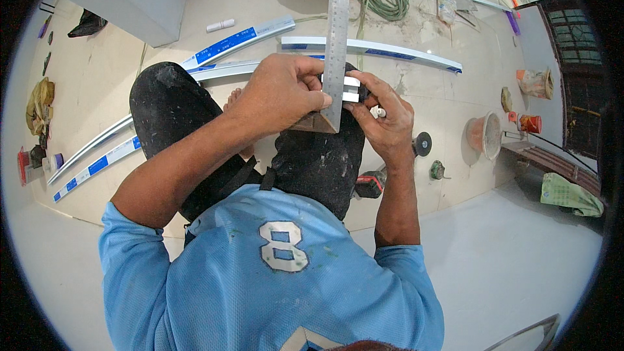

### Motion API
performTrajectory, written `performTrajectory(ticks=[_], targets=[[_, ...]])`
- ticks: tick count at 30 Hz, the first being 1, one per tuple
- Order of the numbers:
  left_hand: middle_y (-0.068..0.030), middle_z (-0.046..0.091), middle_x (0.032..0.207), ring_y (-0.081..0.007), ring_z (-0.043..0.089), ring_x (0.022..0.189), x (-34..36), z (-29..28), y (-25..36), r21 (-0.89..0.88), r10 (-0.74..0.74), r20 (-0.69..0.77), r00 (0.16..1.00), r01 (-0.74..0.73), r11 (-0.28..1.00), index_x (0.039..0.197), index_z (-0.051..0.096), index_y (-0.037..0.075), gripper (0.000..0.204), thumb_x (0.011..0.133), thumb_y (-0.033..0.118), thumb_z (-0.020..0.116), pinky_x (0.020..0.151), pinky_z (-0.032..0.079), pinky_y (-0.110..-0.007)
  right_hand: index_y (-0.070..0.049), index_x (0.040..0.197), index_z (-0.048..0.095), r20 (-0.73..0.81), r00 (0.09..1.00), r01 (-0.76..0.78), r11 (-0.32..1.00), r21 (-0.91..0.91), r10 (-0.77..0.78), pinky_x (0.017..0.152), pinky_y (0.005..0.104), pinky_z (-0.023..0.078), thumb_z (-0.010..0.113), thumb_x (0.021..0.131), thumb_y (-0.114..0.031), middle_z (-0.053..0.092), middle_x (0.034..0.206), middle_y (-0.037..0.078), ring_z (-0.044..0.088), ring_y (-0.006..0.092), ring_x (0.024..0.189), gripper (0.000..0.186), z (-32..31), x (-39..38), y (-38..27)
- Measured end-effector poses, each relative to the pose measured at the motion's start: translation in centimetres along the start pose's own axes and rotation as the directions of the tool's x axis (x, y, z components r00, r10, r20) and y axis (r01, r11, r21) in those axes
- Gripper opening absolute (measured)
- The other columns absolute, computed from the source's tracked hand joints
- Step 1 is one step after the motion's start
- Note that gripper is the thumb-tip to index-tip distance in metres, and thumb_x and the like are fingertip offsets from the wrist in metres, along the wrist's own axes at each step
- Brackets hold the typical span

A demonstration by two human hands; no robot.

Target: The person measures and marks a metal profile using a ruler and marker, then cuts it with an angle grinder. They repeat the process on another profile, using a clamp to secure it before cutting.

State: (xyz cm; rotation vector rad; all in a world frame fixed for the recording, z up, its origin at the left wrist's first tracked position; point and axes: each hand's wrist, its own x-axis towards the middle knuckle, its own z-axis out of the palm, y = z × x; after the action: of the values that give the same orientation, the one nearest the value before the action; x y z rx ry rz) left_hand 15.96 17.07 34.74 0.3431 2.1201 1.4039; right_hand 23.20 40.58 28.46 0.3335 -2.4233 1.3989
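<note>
Above paint-flecked black trousers (318,166), the left hand (281,94) curls tightly, gripping a silver metal ruler-square (336,32); the right hand (390,117) pinches a small white grooved piece (351,82) just beside its blade. Blue-and-white long strips (377,48) lie beyond.

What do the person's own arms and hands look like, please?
The left sleeve and right sleeve are light blue, finely textured, and end near the elbows; below that, the arms are bare. The left hand and right hand are ungloved, and no watch or bracelet shows at either wrist.
</note>
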Motion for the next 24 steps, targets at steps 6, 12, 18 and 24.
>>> performTrajectory(ticks=[6, 12, 18, 24], targets=[[0.0021, 0.071, 0.089, -0.0048, 0.064, 0.074, 0.3, -0.1, -0.4, -0.024, -0.008, 0.014, 1.000, 0.009, 1.000, 0.131, 0.079, 0.001, 0.042, 0.090, 0.011, 0.084, 0.068, 0.053, -0.023, -0.007, 0.136, 0.076, 0.004, 1.000, -0.002, 1.000, 0.008, 0.002, 0.074, 0.0347, 0.067, 0.089, 0.081, 0.004, 0.078, 0.133, 0.020, 0.081, 0.0265, 0.107, 0.057, 0.0, 0.2, 0.1], [0.0014, 0.073, 0.091, -0.0048, 0.065, 0.077, 0.1, -0.1, 0.1, -0.032, -0.050, 0.003, 0.999, 0.050, 0.998, 0.132, 0.078, 0.000, 0.043, 0.090, 0.010, 0.084, 0.071, 0.054, -0.023, 0.001, 0.134, 0.074, 0.023, 0.997, -0.071, 0.991, -0.113, 0.074, 0.079, 0.0414, 0.064, 0.085, 0.084, -0.002, 0.077, 0.134, 0.022, 0.079, 0.0263, 0.099, 0.052, -1.5, 0.2, -1.5], [0.0016, 0.073, 0.092, -0.0044, 0.065, 0.077, 0.3, 0.1, -0.3, -0.036, -0.039, -0.005, 0.999, 0.039, 0.999, 0.131, 0.079, 0.000, 0.042, 0.091, 0.010, 0.084, 0.071, 0.054, -0.023, 0.005, 0.128, 0.074, -0.415, 0.903, 0.089, 0.993, -0.076, -0.113, 0.076, 0.0395, 0.059, 0.063, 0.104, -0.031, 0.078, 0.114, 0.020, 0.072, 0.0246, 0.086, 0.045, -3.1, -0.2, -3.4], [0.0014, 0.074, 0.092, -0.0041, 0.065, 0.076, 0.3, 0.2, -0.1, -0.040, -0.046, 0.001, 0.999, 0.046, 0.998, 0.132, 0.079, 0.000, 0.043, 0.091, 0.009, 0.083, 0.070, 0.055, -0.023, 0.000, 0.117, 0.077, -0.273, 0.939, 0.181, 0.976, -0.119, -0.208, 0.069, 0.0383, 0.057, 0.073, 0.105, -0.050, 0.080, 0.100, 0.014, 0.072, 0.0218, 0.074, 0.052, -1.9, -1.6, -5.7]])
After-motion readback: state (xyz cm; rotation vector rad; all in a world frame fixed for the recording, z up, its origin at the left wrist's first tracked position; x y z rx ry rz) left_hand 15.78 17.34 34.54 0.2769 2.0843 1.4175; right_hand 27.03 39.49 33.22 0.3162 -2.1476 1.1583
